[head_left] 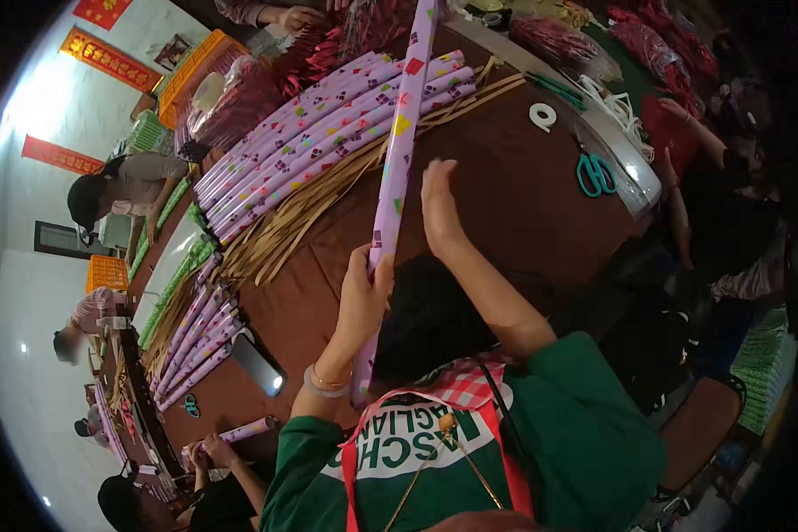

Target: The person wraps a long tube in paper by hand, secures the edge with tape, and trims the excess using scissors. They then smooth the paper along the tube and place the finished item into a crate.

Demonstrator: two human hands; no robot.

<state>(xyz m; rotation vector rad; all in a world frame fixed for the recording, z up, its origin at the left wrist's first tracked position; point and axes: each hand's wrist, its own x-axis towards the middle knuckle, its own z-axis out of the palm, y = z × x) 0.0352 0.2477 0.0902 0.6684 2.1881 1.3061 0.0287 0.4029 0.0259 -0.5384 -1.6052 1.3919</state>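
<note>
My left hand (365, 288) is wrapped round the lower part of a long purple patterned roll of wrapping paper (399, 133). The roll stands slanted in front of me, from beside my green shirt up past the top edge of the view. Just right of it, my right hand (441, 206) is raised with the fingers stretched out, holding nothing. Beyond the left hand lies a stack of similar purple rolls (310, 133) on the brown-covered table (505, 168). A bundle of flat tan strips (301, 217) runs along the stack's near side.
Teal scissors (596, 175), a white tape roll (542, 117) and white cord (616, 111) lie toward the right. At the left are a phone (257, 363), more purple rolls (199, 332) and small teal scissors (191, 406). Several people work around the tables, one holding a purple roll (248, 430).
</note>
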